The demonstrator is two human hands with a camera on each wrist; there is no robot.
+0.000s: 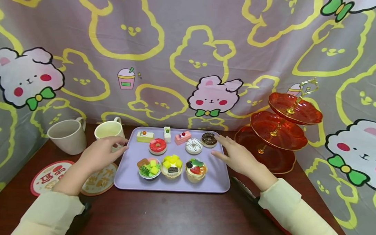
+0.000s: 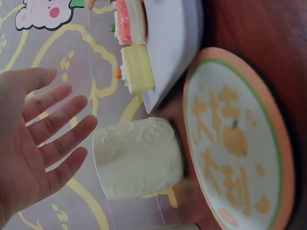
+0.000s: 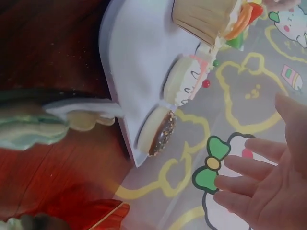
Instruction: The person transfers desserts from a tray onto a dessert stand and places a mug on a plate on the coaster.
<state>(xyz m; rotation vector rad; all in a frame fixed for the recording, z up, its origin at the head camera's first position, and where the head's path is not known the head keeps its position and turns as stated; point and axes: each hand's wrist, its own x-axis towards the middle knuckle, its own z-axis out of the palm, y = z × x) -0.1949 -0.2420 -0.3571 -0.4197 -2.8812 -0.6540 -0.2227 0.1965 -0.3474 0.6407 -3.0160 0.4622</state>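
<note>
A lilac tray lies on the table with toy sweets on it. My left hand hovers at the tray's left edge, in front of a cream cup; its fingers look spread and empty in the left wrist view. Over the right edge, my right hand is held with fingers extended, close to the chocolate doughnut, and holds nothing. A white doughnut and a red doughnut lie further left. Three cake slices, one of them pink, line the back. Three tarts, including a strawberry tart, stand in front.
A larger mug stands at the left, behind two round coasters. At the right rises a red three-tier stand. A long object with a pale, wavy edge lies beside the tray, partly under my right arm. Patterned cloth hangs behind.
</note>
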